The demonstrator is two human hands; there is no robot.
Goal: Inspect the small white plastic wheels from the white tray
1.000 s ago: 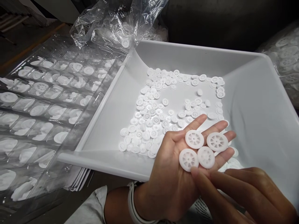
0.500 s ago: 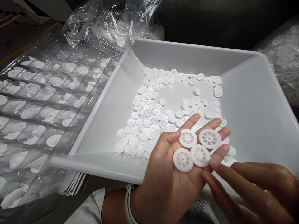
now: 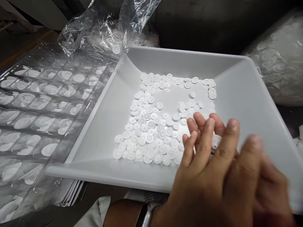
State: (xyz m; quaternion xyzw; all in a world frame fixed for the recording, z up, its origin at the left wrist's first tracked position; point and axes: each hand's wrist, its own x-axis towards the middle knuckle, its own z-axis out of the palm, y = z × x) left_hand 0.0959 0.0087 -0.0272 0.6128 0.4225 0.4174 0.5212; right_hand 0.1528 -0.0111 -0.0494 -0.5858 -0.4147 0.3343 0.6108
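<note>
Between our overlapping hands, just one small white plastic wheel (image 3: 216,142) shows; any others are hidden. Half a second ago our left hand (image 3: 205,183) lay palm up under four such wheels; now its back faces us, over our right hand (image 3: 274,186). We judge that the wheels are passing from palm to palm, which would leave their other faces uppermost. Our left fingers are straight and apart; the right hand's grip we cannot tell. Beyond the hands, many white spoked plastic wheels (image 3: 151,124) lie in a pale grey, slope-sided plastic tray (image 3: 246,94). Farther left sits a clear plastic compartment sheet holding white parts (image 3: 48,149); at right, a bulging clear plastic bag (image 3: 274,66). We find no brand; dark, dense marks (image 3: 152,196) below the tray are unreadable.
</note>
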